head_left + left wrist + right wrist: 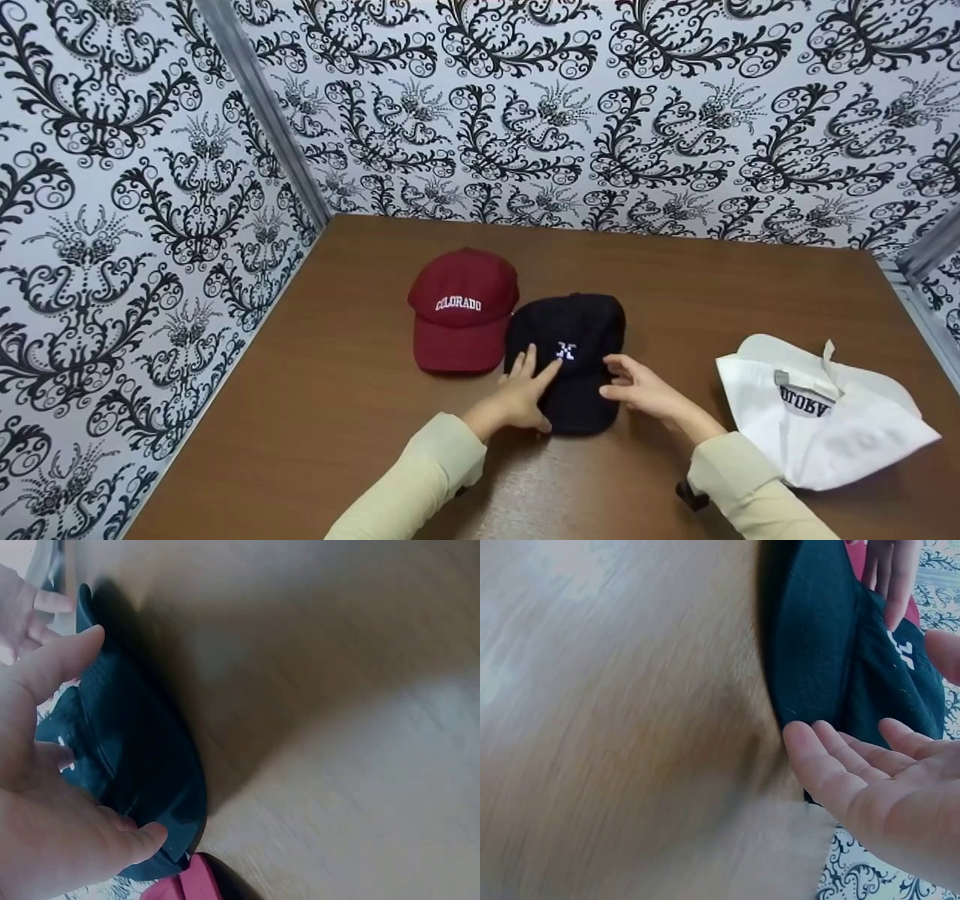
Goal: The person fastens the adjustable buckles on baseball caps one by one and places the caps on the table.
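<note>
Spread fingers of the left hand lie over the left side of a black cap, with the thumb down beside its brim, while the right hand stands at the cap's right edge, its fingers extended and its thumb held apart from them. Neither hand pinches anything; how firmly either one touches the fabric cannot be told. The black cap sits upright near the middle of the brown table, between the two hands, brim toward the person. On its front is a small white mark, something like an X, too small to read with certainty. Just beside it, to the left and farther back, a dark red cap faces the same way, and white capital letters across its front read COLORADO. Well apart on the right lies a crumpled white item with a small grey tag and dark letters that seem flipped and partly hidden, roughly OLORA. Pale sleeves cover the person's arms. Behind the table rises a white wall patterned with black scrolls, and a grey metal strip runs down its left corner.
</note>
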